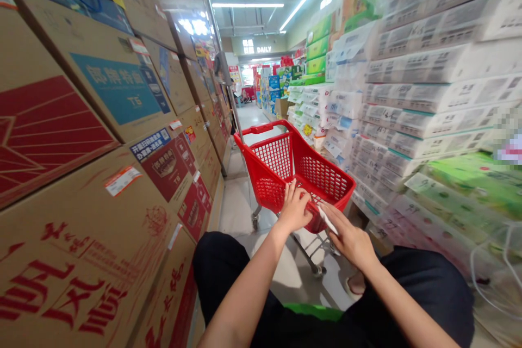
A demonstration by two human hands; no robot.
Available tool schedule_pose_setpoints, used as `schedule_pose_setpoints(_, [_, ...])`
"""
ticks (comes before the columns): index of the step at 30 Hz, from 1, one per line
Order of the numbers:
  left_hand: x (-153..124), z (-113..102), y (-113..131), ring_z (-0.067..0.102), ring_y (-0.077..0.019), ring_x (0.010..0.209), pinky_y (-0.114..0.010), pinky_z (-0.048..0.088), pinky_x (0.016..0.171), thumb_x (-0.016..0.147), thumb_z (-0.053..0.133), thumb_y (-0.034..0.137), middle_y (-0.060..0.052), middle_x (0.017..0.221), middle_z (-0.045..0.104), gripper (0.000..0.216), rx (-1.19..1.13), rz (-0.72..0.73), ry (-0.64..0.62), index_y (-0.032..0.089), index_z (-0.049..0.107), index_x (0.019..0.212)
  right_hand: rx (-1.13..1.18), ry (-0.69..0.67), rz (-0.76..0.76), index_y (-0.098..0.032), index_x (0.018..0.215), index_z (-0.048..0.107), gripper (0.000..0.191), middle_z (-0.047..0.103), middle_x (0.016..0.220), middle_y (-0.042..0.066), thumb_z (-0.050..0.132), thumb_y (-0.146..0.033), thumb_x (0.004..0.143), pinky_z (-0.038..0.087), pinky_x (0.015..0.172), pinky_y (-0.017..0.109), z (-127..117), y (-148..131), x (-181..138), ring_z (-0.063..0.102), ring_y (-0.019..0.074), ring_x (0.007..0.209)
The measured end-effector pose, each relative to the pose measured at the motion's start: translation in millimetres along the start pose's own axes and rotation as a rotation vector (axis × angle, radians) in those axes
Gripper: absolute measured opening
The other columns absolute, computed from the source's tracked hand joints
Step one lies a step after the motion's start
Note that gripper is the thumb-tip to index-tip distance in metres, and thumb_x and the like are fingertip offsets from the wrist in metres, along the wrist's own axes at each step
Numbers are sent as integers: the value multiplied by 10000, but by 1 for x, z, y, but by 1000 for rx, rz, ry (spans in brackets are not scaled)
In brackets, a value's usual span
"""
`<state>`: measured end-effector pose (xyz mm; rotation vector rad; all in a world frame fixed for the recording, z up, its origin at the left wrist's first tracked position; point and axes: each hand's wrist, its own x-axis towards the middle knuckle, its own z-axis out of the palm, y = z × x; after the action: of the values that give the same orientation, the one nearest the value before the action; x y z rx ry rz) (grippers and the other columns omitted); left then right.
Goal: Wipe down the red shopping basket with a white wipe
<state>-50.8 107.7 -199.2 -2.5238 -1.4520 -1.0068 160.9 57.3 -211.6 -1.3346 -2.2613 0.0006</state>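
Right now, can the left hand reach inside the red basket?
Probably yes: the left hand is at the near edge of the red basket, whose open top leaves the way free.

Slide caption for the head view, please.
Right grip with a white cloth or tissue, left grip beside it, at the rim of a red trolley basket between stacked cartons and wrapped packs.

red shopping cart (299, 171), upright, standing at an angle, pierced sides, white cloth (327, 220) at its near rim
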Motion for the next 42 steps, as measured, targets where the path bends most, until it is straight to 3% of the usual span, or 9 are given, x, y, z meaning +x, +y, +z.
schedule_pose_setpoints(5, [1, -6, -2, 74, -339, 1496, -584, 46, 1226, 694, 670, 267, -94, 1321, 493, 412, 1, -18, 9, 213, 588, 1094, -74, 13, 47, -465, 1544, 94, 845, 282, 1603, -10, 523, -198, 867, 608, 568, 255, -7, 21, 9, 705, 182, 931])
schedule_pose_setpoints(11, [0, -6, 15, 122, -279, 1491, -560, 73, 1229, 825, 596, 292, -54, 1422, 451, 197, -5, -57, 18, 238, 617, 1013, -67, 21, 81, -413, 1558, 125, 808, 319, 1579, 38, 487, -184, 874, 599, 553, 276, 2, -7, -2, 710, 180, 839])
schedule_pose_setpoints(14, [-3, -6, 24, 137, -288, 1483, -600, 8, 1213, 850, 585, 330, -38, 1373, 492, 185, 14, -44, 0, 259, 630, 1014, -53, 14, 19, -404, 1562, 117, 837, 356, 1561, 27, 490, -170, 850, 610, 606, 283, 3, -19, -5, 703, 195, 898])
schedule_pose_setpoints(17, [-5, -8, 25, 179, -299, 1466, -604, -20, 1208, 818, 612, 317, -36, 1285, 543, 149, 32, -20, -28, 250, 640, 948, -51, 0, -14, -428, 1555, 122, 850, 377, 1554, -1, 494, -172, 835, 605, 590, 263, -1, -12, -2, 705, 182, 884])
schedule_pose_setpoints(23, [-4, -7, 21, 177, -333, 1460, -604, -29, 1204, 720, 691, 340, -54, 1222, 553, 275, 30, -2, -54, 240, 637, 971, -88, 22, 60, -438, 1551, 142, 804, 414, 1535, -3, 495, -221, 861, 604, 556, 254, -11, 13, 8, 713, 173, 849])
schedule_pose_setpoints(30, [-7, -14, 13, 136, -332, 1467, -606, -26, 1199, 722, 707, 373, -49, 1241, 543, 281, -4, 29, -64, 237, 648, 961, -32, -16, -20, -417, 1559, 105, 840, 289, 1598, -32, 468, -153, 850, 614, 674, 268, 3, -21, -6, 692, 180, 993])
schedule_pose_setpoints(33, [-10, -20, 5, 133, -335, 1472, -610, -34, 1197, 722, 715, 387, -41, 1273, 535, 257, -3, 38, -90, 237, 643, 917, -39, -20, -44, -442, 1550, 119, 851, 319, 1585, -44, 475, -139, 839, 612, 662, 260, 2, -16, -4, 695, 169, 979])
schedule_pose_setpoints(38, [-13, -23, -1, 135, -339, 1475, -612, -39, 1198, 747, 710, 439, -49, 1281, 538, 273, 22, 39, -92, 229, 644, 908, -46, 16, 41, -438, 1549, 146, 806, 370, 1562, -20, 494, -191, 865, 616, 629, 269, -5, 6, 7, 710, 173, 918])
schedule_pose_setpoints(42, [-11, -21, 5, 163, -356, 1461, -622, -35, 1199, 738, 710, 553, -70, 1285, 531, 408, 65, -7, -63, 229, 657, 979, -39, 4, 40, -419, 1554, 149, 823, 328, 1582, -10, 493, -165, 850, 621, 665, 289, 0, -8, 4, 708, 186, 942])
